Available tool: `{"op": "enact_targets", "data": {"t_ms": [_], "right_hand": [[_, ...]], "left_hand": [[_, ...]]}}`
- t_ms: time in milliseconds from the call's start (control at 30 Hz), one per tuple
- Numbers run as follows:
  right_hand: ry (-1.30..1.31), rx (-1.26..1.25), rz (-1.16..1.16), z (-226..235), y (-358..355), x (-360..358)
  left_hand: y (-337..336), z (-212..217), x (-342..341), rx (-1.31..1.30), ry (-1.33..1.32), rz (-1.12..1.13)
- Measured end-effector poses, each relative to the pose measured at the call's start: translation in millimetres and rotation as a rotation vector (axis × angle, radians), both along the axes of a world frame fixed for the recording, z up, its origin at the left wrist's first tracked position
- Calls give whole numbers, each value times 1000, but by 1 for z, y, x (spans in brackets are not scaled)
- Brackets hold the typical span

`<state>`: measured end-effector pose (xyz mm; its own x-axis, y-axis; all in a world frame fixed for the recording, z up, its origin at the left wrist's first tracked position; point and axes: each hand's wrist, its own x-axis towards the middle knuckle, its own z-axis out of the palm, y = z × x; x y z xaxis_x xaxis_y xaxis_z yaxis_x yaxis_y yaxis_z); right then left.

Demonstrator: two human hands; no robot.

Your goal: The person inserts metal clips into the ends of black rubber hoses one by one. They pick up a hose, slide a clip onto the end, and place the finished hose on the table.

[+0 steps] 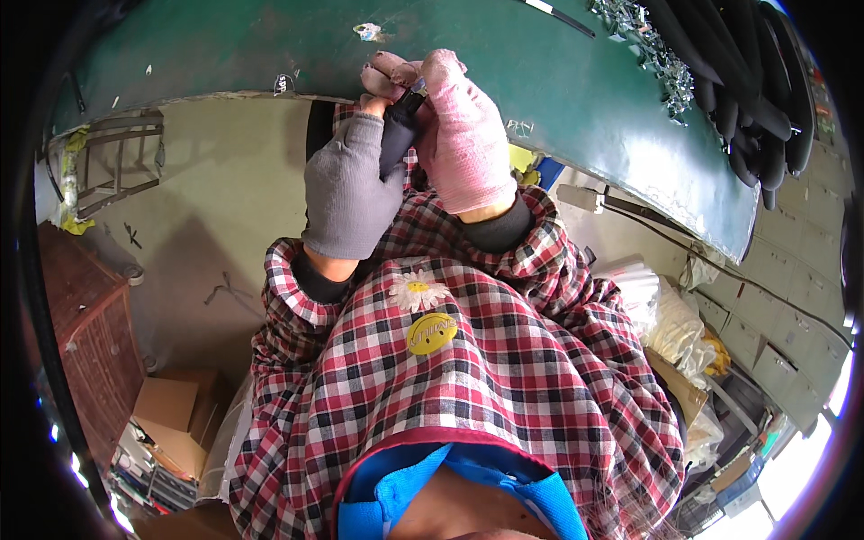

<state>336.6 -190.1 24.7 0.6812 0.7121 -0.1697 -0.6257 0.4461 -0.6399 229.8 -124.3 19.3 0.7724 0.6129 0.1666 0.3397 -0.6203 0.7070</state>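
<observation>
A black padded tube (397,139) is held over my lap at the front edge of the green table. My left hand (353,184), in a grey glove with bare fingertips, is closed round its lower part. My right hand (463,135), in a pink glove, curls its fingers round the tube's upper end, thumb pointing away from me. A small shiny piece (418,86) shows at that end, too small to name. Part of the tube is hidden behind both gloves.
The green table (225,54) spans the far side. On its right lie a heap of small metal fasteners (652,58) and a pile of black padded tubes (751,81). A wooden cabinet (85,333) and a cardboard box (171,418) stand left; plastic bags (670,315) lie right.
</observation>
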Motion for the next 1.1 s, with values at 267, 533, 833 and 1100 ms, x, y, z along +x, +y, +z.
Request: {"op": "enact_targets", "data": {"t_ms": [267,533,833,1100], "right_hand": [[24,30,54,4,2,-1],[-358,-168,-96,28,-5,31],[-2050,-1124,-163,40,-10,150],[-1988,-740,101,29,-39,129]], "left_hand": [[5,1,-1,75,-74,-28],[40,8,-3,-6,45,-20],[40,0,-28,-139,49,7],[36,4,-43,-118,93,-1]]}}
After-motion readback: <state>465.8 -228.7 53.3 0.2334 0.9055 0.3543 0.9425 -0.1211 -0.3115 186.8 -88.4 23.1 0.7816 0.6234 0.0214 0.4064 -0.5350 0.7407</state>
